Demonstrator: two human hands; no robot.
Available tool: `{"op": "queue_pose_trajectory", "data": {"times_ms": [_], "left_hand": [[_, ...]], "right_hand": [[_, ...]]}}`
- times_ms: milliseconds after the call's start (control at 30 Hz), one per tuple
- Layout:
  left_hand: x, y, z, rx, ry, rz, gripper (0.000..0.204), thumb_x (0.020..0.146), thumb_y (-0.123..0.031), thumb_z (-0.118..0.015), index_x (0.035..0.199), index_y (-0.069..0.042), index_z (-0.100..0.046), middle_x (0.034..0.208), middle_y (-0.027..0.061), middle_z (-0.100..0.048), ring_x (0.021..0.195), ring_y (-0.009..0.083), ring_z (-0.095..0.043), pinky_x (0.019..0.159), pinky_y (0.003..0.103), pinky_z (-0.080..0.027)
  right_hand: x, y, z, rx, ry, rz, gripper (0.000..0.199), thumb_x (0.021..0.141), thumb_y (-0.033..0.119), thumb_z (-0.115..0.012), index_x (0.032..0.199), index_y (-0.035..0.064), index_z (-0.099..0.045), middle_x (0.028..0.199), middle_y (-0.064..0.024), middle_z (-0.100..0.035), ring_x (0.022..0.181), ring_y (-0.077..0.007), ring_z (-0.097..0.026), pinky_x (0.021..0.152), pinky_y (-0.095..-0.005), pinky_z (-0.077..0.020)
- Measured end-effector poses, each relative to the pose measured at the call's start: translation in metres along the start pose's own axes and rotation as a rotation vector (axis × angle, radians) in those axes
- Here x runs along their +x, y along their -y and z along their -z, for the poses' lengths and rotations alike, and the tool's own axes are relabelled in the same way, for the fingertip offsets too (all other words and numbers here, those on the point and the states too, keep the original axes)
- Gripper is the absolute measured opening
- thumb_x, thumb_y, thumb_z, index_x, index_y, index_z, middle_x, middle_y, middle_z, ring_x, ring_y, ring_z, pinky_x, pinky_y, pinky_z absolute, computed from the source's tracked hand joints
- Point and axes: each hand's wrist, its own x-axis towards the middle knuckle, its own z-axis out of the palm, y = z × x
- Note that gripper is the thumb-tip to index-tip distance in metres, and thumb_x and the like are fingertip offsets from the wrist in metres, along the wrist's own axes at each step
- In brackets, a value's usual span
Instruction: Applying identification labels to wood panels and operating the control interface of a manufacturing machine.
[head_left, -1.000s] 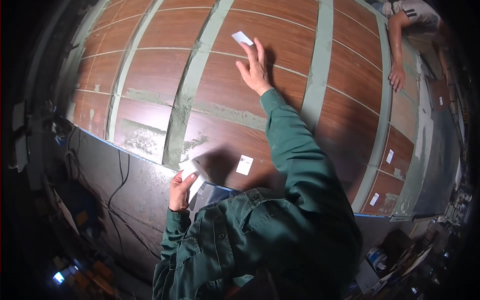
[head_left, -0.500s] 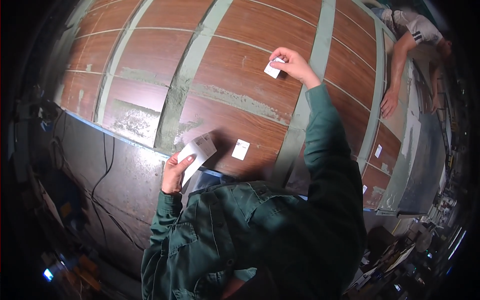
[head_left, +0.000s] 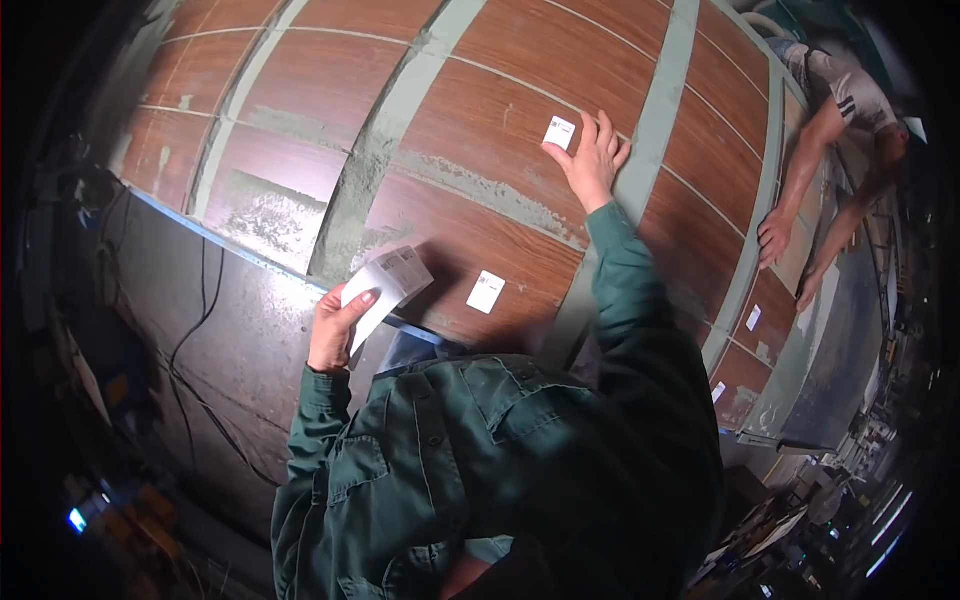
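Observation:
My left hand [head_left: 332, 330] is closed around a folded strip of white printed labels [head_left: 378, 295] at the near edge of the work surface. My right hand [head_left: 590, 165] is open, fingers spread, over a wood-grain brown panel [head_left: 520, 130]. A small white label [head_left: 560, 133] lies on that panel, beside the fingers, with my thumb at its lower edge. Nearer to me, another white label [head_left: 486, 292] lies on a brown panel, to the right of the strip.
Grey-green bands [head_left: 660, 110] run between the panels. Two more white labels [head_left: 753, 318] lie at the right. A co-worker's hand [head_left: 773, 238] rests near the right side, the other arm beside it. Dark cables [head_left: 200, 320] hang at the left below the blue edge.
My right hand held the small label half a second ago. Now the label lies on the panel and the fingers have spread beside it. The co-worker's hand has moved toward me.

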Motion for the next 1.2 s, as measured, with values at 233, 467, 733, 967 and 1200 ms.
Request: {"op": "queue_pose_trajectory", "data": {"times_ms": [233,467,733,967,1200], "left_hand": [[0.013,-0.029,-0.031,0.291,0.25,0.005,0.022,0.077,-0.01,-0.072,0.094,0.002,-0.064,0.083,0.0048,-0.066,0.074,0.0094,-0.06,0.068,0.023,-0.048],[0.002,-0.046,-0.023,0.496,0.293,-0.046,0.02,0.077,-0.013,-0.073,0.09,-0.001,-0.063,0.075,0.0001,-0.064,0.065,0.0046,-0.057,0.055,0.019,-0.044],[-0.011,-0.039,0.022,0.433,0.322,-0.038,0.019,0.077,-0.012,-0.072,0.091,-0.001,-0.064,0.073,0.0002,-0.064,0.061,0.0033,-0.057,0.049,0.018,-0.043],[-0.011,-0.038,0.021,0.439,0.313,-0.069,0.018,0.078,-0.011,-0.072,0.09,-0.001,-0.064,0.072,-0.0012,-0.063,0.06,0.0022,-0.055,0.049,0.017,-0.041],[-0.009,-0.043,0.02,0.654,0.33,-0.18,0.019,0.075,-0.012,-0.074,0.087,-0.002,-0.063,0.074,-0.0039,-0.06,0.065,0.0037,-0.052,0.057,0.019,-0.041]], "right_hand": [[-0.037,0.101,0.083,0.69,0.416,0.521,0.046,0.08,0.037,-0.065,0.117,0.0124,-0.054,0.131,-0.0084,-0.045,0.123,-0.0245,-0.04,0.105,-0.0503,-0.0158],[-0.062,0.15,0.095,1.293,1.173,0.374,0.009,0.087,0.013,-0.058,0.084,0.0045,-0.059,0.088,0.0011,-0.058,0.087,-0.0074,-0.053,0.092,-0.0305,-0.0372],[-0.061,0.131,0.106,1.165,1.12,0.353,0.009,0.087,0.011,-0.057,0.082,0.0029,-0.056,0.081,0.0038,-0.054,0.081,-0.0043,-0.048,0.073,-0.021,-0.0393],[-0.08,0.171,0.109,0.862,0.674,0.652,0.02,0.081,0.02,-0.063,0.097,0.0088,-0.058,0.089,0.0008,-0.06,0.08,-0.0129,-0.056,0.097,-0.037,-0.0268],[-0.077,0.18,0.104,0.831,0.961,0.676,0.012,0.081,0.022,-0.061,0.081,0.0107,-0.061,0.077,-0.0009,-0.062,0.079,-0.0147,-0.057,0.107,-0.045,-0.0155]]}}
